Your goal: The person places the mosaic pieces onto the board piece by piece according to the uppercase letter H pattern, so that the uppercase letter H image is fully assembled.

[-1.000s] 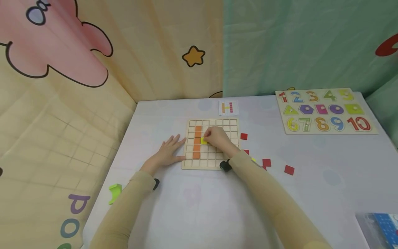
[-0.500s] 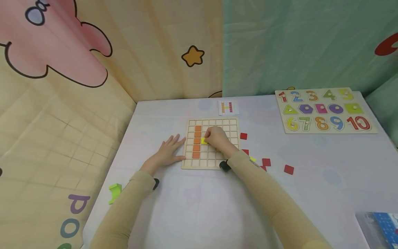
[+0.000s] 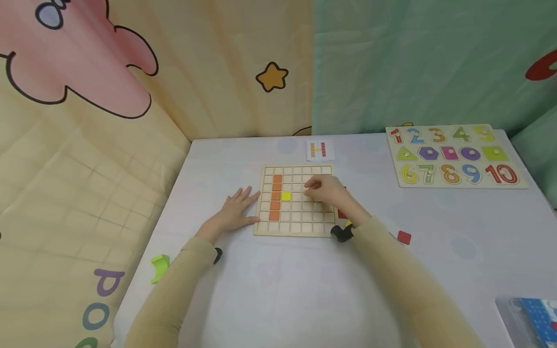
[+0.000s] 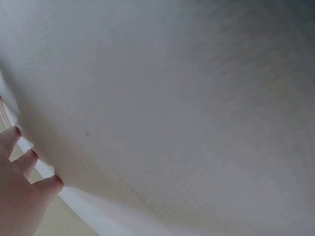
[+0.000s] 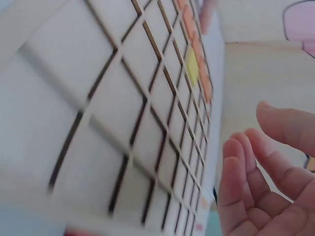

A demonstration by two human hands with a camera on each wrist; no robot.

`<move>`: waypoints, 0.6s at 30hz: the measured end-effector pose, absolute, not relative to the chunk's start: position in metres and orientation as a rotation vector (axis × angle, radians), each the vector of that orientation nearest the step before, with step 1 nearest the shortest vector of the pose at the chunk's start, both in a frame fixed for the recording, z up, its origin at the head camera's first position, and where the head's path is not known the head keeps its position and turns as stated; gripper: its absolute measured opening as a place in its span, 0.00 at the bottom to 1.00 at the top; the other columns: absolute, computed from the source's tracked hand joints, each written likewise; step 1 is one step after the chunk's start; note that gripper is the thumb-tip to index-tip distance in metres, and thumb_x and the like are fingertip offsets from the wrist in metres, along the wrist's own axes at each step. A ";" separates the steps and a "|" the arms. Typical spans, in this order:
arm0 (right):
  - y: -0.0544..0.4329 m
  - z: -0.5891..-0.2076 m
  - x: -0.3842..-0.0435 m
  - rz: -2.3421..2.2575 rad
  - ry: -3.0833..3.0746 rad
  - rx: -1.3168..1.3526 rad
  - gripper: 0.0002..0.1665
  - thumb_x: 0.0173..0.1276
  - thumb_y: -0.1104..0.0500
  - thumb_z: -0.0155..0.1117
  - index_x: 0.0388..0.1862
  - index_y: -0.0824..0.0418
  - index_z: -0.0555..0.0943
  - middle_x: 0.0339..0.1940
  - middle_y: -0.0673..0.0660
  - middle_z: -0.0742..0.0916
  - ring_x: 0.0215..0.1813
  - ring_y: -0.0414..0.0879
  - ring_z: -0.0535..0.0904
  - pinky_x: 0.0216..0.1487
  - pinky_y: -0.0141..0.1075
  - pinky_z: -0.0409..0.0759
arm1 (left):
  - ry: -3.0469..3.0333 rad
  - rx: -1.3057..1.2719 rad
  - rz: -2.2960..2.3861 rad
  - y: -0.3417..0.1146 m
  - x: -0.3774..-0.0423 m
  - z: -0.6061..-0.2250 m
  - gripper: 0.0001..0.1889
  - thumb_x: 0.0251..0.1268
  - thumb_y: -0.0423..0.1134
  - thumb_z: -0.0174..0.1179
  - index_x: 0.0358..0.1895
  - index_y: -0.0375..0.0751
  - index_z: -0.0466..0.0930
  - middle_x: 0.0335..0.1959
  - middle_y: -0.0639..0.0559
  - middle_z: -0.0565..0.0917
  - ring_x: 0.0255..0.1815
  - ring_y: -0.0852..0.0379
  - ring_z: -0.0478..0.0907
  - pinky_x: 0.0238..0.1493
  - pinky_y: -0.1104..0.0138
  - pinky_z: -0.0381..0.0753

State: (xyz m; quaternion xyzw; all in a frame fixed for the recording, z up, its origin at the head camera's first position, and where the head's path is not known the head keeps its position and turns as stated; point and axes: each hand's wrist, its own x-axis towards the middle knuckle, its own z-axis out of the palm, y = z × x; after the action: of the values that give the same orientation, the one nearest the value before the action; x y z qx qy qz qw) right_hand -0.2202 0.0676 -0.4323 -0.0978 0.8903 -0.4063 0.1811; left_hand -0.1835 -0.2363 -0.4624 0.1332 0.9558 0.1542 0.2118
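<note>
A wooden grid board (image 3: pixel 296 227) lies flat on the table, with a column of several orange tiles (image 3: pixel 275 206) toward its left side. One yellow tile (image 3: pixel 286 196) sits in a cell just right of that column; the right wrist view shows the same yellow tile (image 5: pixel 192 66). Over the board's right half hovers my right hand (image 3: pixel 327 191), fingers loosely bent. In the right wrist view, a gap separates thumb and fingers of the right hand (image 5: pixel 268 177), with nothing between them. My left hand (image 3: pixel 233 212) rests with spread fingers against the board's left edge.
Red tiles (image 3: pixel 404 237) and a second yellow tile (image 3: pixel 348 223) lie right of the board, partly hidden by the right arm. Behind it is a small pattern card (image 3: pixel 320 151). A number puzzle (image 3: pixel 457 153) occupies the back right; a green piece (image 3: pixel 160 268) lies near the left sleeve.
My right hand has let go of the yellow tile, which stays in its cell, and has moved right across the board. My left hand has kept its place.
</note>
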 end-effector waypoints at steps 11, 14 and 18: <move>0.146 -0.434 -0.184 -1.079 2.524 -0.145 0.11 0.66 0.56 0.68 0.43 0.62 0.81 0.42 0.60 0.85 0.44 0.51 0.78 0.49 0.39 0.81 | 2.652 0.401 0.486 -0.238 -0.182 -0.458 0.46 0.64 0.60 0.61 0.80 0.51 0.49 0.82 0.42 0.41 0.82 0.37 0.33 0.77 0.37 0.32; 0.155 -0.438 -0.173 -1.057 2.508 -0.093 0.13 0.66 0.56 0.69 0.45 0.61 0.80 0.43 0.60 0.86 0.43 0.50 0.79 0.45 0.36 0.81 | 2.657 0.389 0.461 -0.238 -0.183 -0.459 0.45 0.65 0.57 0.62 0.80 0.51 0.49 0.82 0.43 0.41 0.82 0.37 0.33 0.77 0.37 0.33; 0.161 -0.444 -0.164 -1.042 2.500 -0.056 0.16 0.65 0.56 0.70 0.47 0.62 0.80 0.44 0.61 0.85 0.42 0.50 0.79 0.40 0.33 0.80 | 2.660 0.374 0.427 -0.236 -0.184 -0.461 0.45 0.65 0.57 0.62 0.80 0.51 0.48 0.82 0.43 0.40 0.82 0.37 0.33 0.77 0.38 0.33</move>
State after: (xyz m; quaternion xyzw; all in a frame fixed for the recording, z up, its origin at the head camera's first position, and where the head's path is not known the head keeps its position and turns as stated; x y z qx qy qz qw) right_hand -0.1643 0.1607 -0.4435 -0.0201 0.9013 -0.3758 0.2147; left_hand -0.1835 -0.2363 -0.4607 0.1346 0.9563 0.1537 0.2091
